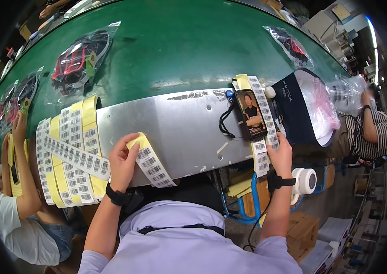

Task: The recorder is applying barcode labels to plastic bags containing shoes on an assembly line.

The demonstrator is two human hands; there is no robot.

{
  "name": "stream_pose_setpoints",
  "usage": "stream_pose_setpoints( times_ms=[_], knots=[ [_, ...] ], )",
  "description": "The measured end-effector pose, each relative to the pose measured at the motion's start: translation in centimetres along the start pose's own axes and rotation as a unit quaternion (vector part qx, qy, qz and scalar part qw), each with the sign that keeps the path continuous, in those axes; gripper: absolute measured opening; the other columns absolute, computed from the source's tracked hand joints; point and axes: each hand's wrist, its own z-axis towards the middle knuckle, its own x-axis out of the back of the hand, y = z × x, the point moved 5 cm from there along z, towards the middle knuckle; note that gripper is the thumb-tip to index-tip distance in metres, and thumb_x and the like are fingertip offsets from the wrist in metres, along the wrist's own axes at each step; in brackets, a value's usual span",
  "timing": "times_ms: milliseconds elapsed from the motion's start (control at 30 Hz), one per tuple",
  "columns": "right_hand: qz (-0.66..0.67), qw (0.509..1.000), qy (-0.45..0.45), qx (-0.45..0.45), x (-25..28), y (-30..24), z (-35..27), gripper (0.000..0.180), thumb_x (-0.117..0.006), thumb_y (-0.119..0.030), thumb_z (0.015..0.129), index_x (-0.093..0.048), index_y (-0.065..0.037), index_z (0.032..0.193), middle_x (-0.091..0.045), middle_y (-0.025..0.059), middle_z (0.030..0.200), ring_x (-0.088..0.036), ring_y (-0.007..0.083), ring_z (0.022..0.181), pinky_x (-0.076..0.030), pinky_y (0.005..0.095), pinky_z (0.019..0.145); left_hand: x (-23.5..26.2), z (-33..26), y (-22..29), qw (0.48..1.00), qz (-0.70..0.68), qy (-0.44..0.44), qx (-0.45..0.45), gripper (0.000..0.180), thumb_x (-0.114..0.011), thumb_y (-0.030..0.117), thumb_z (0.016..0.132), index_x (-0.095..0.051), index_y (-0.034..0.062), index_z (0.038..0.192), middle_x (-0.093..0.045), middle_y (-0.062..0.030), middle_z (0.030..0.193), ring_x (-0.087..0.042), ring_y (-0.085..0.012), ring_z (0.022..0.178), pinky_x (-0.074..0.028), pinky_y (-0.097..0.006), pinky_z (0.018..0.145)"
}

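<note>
My left hand [124, 157], near the metal plate's front edge, pinches the upper end of a short yellow-backed strip of barcode labels [151, 160]. The strip's printed face is up and its lower end hangs over the edge. On the right, my right hand [281, 153] is closed on the edge of a longer barcode label strip [261, 98]. Lying across that strip is a phone [250, 116] with a lit screen, partly covering it. Left of my left hand, several long label strips [68, 160] are draped over the table edge, one lying slantwise across the others.
Bagged dark-and-red items [81, 61] lie on the green table [170, 45]. Right of the phone stand a dark box [296, 107] with clear plastic and a white round-headed device [304, 181]. One person works at the left, another in stripes at the right. Cartons [303, 228] sit below.
</note>
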Motion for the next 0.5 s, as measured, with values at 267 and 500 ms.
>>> stream_pose_setpoints(
  times_ms=[267,500],
  knots=[
    [0.286,0.945,0.083,-0.138,0.5,2.6,-2.8,0.041,-0.066,-0.007,0.09,-0.054,0.006,0.127,-0.064,0.0203,0.118,-0.063,0.0288,0.111,-0.049,0.0379,0.098,-0.1,-0.1,0.4,1.0,0.003,-0.008,0.008,0.026,-0.061,0.005,0.097,-0.064,-0.0014,0.122,-0.069,-0.0062,0.098,-0.062,-0.0066,0.081,-0.048,-0.02,0.072],
    [0.46,0.85,0.087,-0.242,-0.1,5.3,-8.1,0.024,-0.059,-0.003,0.096,-0.056,0.004,0.119,-0.066,0.0117,0.106,-0.064,0.0132,0.083,-0.055,0.0257,0.073,-3.4,-1.5,2.7,0.999,0.045,-0.021,-0.008,0.02,-0.06,0.006,0.097,-0.067,-0.0003,0.115,-0.07,-0.0083,0.098,-0.066,-0.0123,0.084,-0.052,-0.025,0.075]
  ],
)
